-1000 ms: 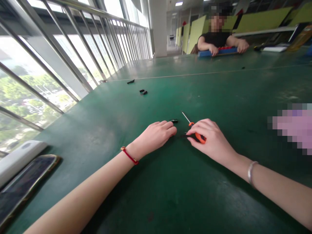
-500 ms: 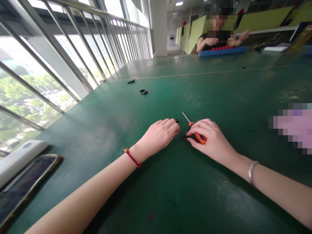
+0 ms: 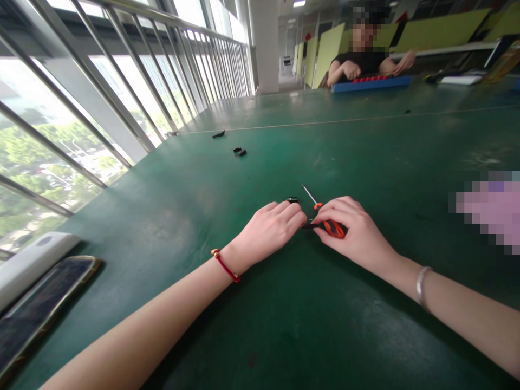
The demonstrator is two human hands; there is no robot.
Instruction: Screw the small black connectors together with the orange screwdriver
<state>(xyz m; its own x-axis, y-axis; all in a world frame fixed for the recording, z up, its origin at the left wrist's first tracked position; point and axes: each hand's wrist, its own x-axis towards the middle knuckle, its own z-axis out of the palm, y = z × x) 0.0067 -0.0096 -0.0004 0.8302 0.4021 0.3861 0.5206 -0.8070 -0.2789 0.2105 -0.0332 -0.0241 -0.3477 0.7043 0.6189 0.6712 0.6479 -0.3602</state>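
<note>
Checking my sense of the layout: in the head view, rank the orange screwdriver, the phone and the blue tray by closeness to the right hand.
1. Orange screwdriver, under the right hand.
2. Phone, near left corner.
3. Blue tray, far end.

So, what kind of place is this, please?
Probably an assembly workshop or training room: a long green work table, small black parts lying on it, an orange-handled screwdriver under the right hand, and another person working at a blue tray further along.
</note>
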